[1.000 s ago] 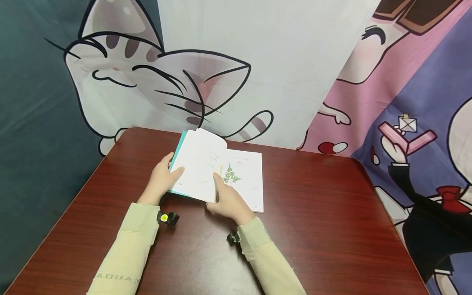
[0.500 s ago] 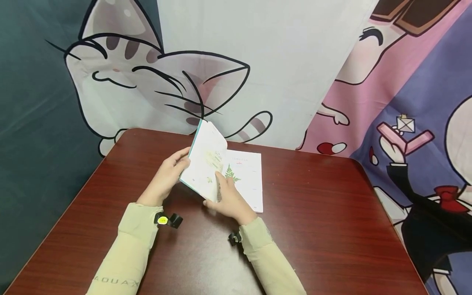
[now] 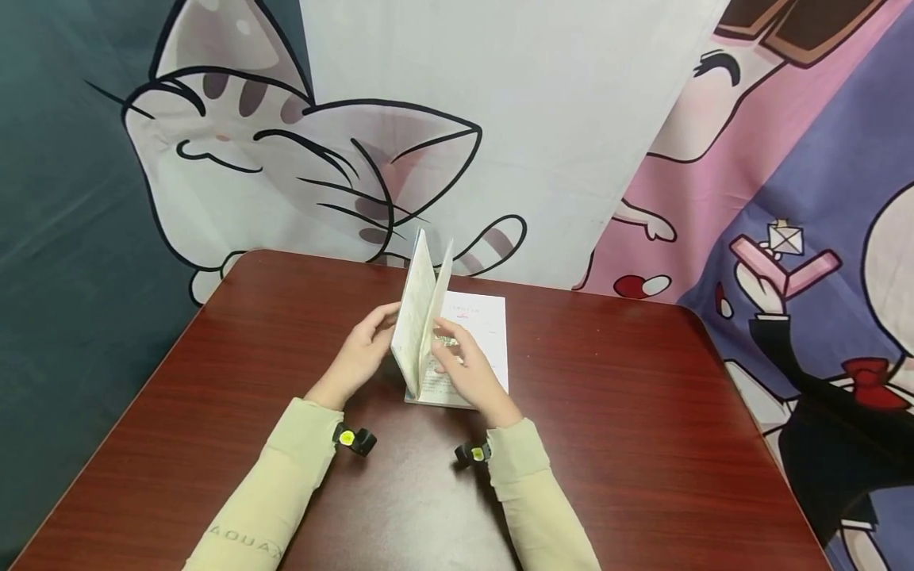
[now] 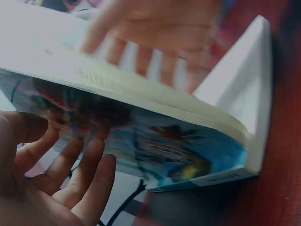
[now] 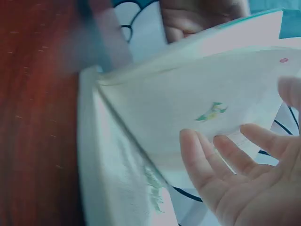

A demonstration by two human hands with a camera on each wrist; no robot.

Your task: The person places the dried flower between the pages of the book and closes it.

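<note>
An open book [image 3: 412,329] rests on the table, its left part of cover and pages raised nearly upright. Its right-hand pages [image 3: 485,321] lie flat, and a loose leaf leans between the two parts. Against the outside of the raised cover [image 4: 174,146], which has a colourful picture, my left hand [image 3: 362,353] lays its spread fingertips. My right hand [image 3: 471,373] is over the inner side, with relaxed fingers close to the raised page [image 5: 164,108], which bears a small printed flower. Neither hand curls round the book.
The dark red wooden table [image 3: 607,436] reaches out on all sides of the book. A cloth backdrop [image 3: 557,143] with cartoon figures hangs behind the table's far edge. Small black cameras [image 3: 355,438] sit at both wrists.
The raised left part of the book has swung up and to the right, from leaning open to nearly upright. My left hand followed it rightward; my right hand's thumb has come off the page.
</note>
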